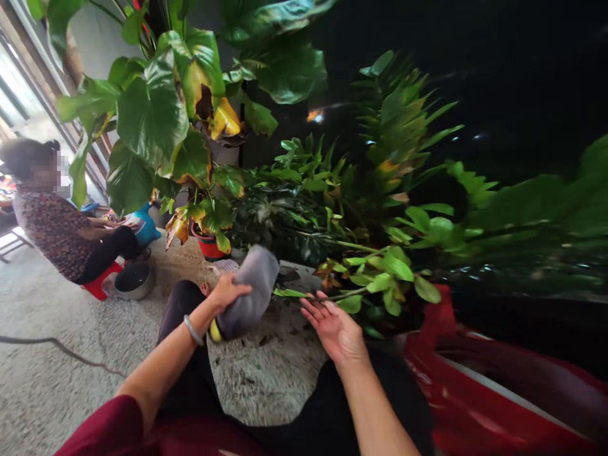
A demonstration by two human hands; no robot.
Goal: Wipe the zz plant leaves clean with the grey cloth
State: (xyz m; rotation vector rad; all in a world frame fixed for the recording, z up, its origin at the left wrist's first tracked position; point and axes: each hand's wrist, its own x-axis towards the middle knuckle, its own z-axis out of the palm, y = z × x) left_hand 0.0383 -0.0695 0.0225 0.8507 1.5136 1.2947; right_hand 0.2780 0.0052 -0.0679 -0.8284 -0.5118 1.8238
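Note:
My left hand, with a bangle on the wrist, grips a soft grey cloth item in front of me. Motion blurs this item, and a small yellow patch shows at its lower end; its exact kind is unclear. My right hand is palm up with the fingers stretched out and apart. Its fingertips lie at a thin leafy branch, and I cannot tell whether they touch it. Light green leaves spread from that branch, just beyond the hand.
A large broad-leaved plant rises from a red pot ahead. More greenery lines the dark wall. On the right is a red bag. A person sits on a red stool at left, beside a basin. A hose crosses the floor.

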